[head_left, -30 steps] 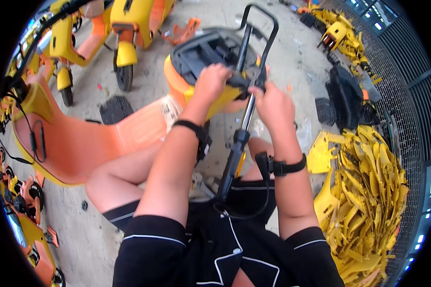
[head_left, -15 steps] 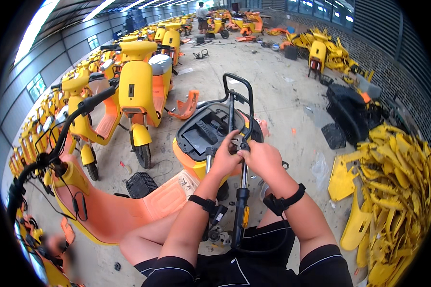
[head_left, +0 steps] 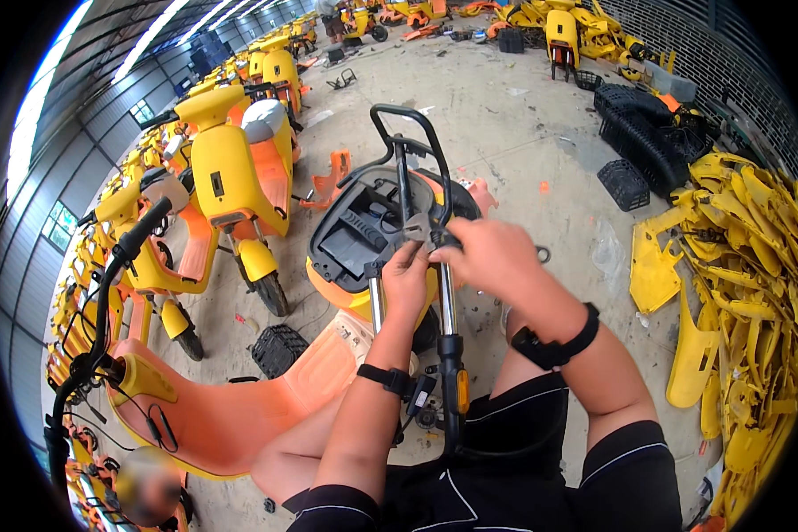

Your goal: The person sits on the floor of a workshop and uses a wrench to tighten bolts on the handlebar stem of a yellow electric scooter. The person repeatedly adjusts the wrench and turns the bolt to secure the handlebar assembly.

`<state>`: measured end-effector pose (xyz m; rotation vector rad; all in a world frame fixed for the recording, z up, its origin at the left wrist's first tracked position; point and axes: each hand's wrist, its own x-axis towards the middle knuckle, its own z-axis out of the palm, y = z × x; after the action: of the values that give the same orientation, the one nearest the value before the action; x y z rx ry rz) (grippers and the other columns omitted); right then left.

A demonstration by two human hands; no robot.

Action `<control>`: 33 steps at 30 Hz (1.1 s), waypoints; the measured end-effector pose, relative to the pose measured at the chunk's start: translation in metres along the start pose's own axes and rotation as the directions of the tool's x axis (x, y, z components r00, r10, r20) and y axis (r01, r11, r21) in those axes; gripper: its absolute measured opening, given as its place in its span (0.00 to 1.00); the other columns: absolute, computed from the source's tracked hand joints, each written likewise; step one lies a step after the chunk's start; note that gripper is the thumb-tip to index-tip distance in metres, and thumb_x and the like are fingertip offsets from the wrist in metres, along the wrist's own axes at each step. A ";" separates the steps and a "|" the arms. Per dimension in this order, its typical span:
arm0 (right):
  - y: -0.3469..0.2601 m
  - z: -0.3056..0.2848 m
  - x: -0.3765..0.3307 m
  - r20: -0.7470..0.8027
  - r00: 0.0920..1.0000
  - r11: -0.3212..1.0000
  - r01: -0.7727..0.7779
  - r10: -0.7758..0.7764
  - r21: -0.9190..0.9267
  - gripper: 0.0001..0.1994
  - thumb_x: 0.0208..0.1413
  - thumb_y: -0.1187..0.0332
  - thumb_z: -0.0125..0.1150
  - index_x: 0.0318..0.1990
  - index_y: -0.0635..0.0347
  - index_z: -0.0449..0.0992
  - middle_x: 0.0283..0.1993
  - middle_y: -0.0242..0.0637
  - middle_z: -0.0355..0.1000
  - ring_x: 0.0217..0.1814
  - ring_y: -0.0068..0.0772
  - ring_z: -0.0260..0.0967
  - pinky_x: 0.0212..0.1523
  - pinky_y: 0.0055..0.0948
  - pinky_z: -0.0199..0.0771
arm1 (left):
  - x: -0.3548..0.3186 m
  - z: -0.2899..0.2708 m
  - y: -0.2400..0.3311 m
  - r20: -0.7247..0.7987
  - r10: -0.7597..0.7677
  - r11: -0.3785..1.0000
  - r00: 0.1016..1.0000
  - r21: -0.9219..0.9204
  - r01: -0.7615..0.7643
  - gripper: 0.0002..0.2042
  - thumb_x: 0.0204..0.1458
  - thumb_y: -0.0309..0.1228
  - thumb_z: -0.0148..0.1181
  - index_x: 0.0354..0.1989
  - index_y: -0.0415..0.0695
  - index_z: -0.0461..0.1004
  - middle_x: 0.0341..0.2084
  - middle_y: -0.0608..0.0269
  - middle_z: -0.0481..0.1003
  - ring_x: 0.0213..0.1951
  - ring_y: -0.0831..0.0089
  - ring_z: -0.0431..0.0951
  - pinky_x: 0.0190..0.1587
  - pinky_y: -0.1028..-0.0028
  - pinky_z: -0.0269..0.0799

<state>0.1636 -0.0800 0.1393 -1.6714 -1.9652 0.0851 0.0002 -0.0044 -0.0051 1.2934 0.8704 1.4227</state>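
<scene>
Head view: your left hand [head_left: 406, 277] and right hand [head_left: 496, 253] meet, fingers curled, at the joint of the black-and-chrome fork [head_left: 446, 306], right of the orange scooter body [head_left: 213, 408]; their exact hold cannot be told. Working that joint, apparently, calls for keeping the fork steady.

The upright tube [head_left: 446, 310] is bright, polished metal, smooth enough to shine, while the looped bar [head_left: 406, 110] above it has a smooth black coating. The seat bin [head_left: 355, 230] looks like matt dark plastic; the footboard [head_left: 324, 359] is smooth orange plastic, scuffed near the bin. Heaped yellow panels [head_left: 754, 293] are plastic with a slight gloss. The floor [head_left: 505, 151] is dull, stained concrete, the sleeve [head_left: 629, 470] matt black cloth.
</scene>
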 end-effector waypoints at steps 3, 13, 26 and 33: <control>0.034 -0.006 0.012 0.109 0.994 0.999 0.029 -0.026 -0.021 0.20 0.52 0.46 0.69 0.36 0.54 0.80 0.31 0.46 0.78 0.39 0.53 0.78 0.37 0.49 0.76 | -0.002 0.012 0.009 -0.004 -0.051 0.998 0.999 -0.048 0.051 0.12 0.63 0.27 0.63 0.50 0.33 0.80 0.42 0.64 0.82 0.42 0.80 0.78 0.48 0.79 0.73; 0.071 -0.001 0.050 0.325 0.929 0.981 0.193 -0.175 -0.023 0.23 0.48 0.46 0.73 0.46 0.48 0.84 0.38 0.46 0.80 0.42 0.52 0.78 0.41 0.47 0.75 | -0.003 0.010 0.018 -0.039 -0.084 0.996 0.996 0.033 0.086 0.14 0.62 0.30 0.66 0.51 0.32 0.80 0.41 0.63 0.82 0.43 0.79 0.78 0.49 0.78 0.73; 0.063 -0.008 0.087 0.537 0.816 0.968 0.250 -0.214 0.005 0.22 0.47 0.49 0.74 0.49 0.43 0.85 0.35 0.39 0.80 0.40 0.47 0.78 0.39 0.42 0.75 | -0.004 0.005 0.025 0.080 -0.067 0.991 0.995 0.122 0.057 0.12 0.64 0.29 0.63 0.49 0.32 0.80 0.39 0.67 0.81 0.40 0.83 0.75 0.46 0.80 0.70; 0.052 -0.017 0.111 0.624 0.753 0.952 0.304 -0.209 -0.048 0.23 0.46 0.52 0.76 0.51 0.46 0.84 0.37 0.38 0.82 0.41 0.44 0.80 0.40 0.41 0.75 | -0.001 0.004 0.021 0.072 -0.060 0.997 0.996 0.059 0.056 0.12 0.63 0.29 0.64 0.50 0.34 0.82 0.38 0.68 0.82 0.40 0.84 0.75 0.46 0.80 0.70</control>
<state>0.2096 0.0296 0.1741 -1.5604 -2.7370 0.4432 0.0000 -0.0109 0.0151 1.3448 0.8971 1.3049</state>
